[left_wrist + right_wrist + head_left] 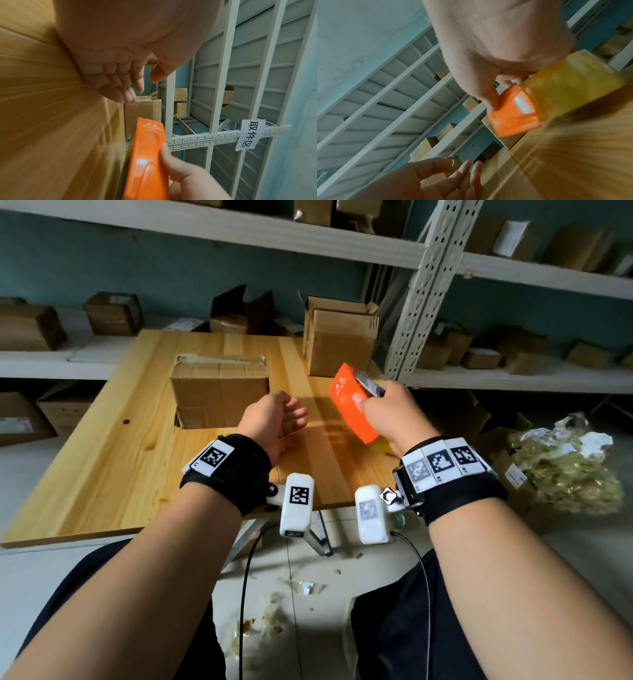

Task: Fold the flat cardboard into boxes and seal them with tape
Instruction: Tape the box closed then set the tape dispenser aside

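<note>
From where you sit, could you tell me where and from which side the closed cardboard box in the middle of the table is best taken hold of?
Probably by its two short ends, one hand coming in from each side. The closed box lies flat on the table, long side toward you, with bare wood at both ends. The left hand is free; the right hand holds the orange tape dispenser, so that goes down first.

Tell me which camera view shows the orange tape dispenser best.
The head view: the orange tape dispenser shows whole, gripped by the right hand above the wooden table. The left wrist view shows only its side, close and cropped. The right wrist view shows a blurred end of it with the yellowish tape roll.
</note>
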Tool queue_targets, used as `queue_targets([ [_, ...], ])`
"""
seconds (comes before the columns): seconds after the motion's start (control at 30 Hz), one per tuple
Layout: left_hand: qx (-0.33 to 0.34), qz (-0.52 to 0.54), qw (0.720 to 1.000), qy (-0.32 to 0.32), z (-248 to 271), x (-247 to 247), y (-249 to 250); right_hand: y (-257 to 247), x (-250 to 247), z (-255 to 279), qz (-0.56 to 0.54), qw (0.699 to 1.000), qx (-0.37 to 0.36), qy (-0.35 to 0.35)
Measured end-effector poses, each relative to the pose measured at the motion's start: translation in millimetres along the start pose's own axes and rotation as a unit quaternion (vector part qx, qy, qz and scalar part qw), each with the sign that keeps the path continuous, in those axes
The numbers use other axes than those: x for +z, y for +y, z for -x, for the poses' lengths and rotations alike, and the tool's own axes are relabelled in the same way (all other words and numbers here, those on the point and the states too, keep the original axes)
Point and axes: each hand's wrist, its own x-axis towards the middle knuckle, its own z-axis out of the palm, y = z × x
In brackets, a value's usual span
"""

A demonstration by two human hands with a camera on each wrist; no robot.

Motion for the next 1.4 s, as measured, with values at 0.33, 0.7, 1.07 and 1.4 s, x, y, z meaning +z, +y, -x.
queue_targets([
  [0.33,0.092,-0.105,0.988,-0.065,22,-22,9,-20,-7,61,-0.034,0.991,-0.128,-0.010],
  [0.7,0.064,-0.037,0.993,-0.097,32,-45,16,-24,-3,60,-0.090,0.975,-0.169,-0.108],
  [1.07,0.072,-0.056,0.989,-0.115,40,-61,19,-16,7,58,-0.095,0.958,-0.234,-0.138],
  [1.4,0.099,-0.060,0.985,-0.126,37,-66,16,-14,11,56,-0.106,0.955,-0.244,-0.134],
])
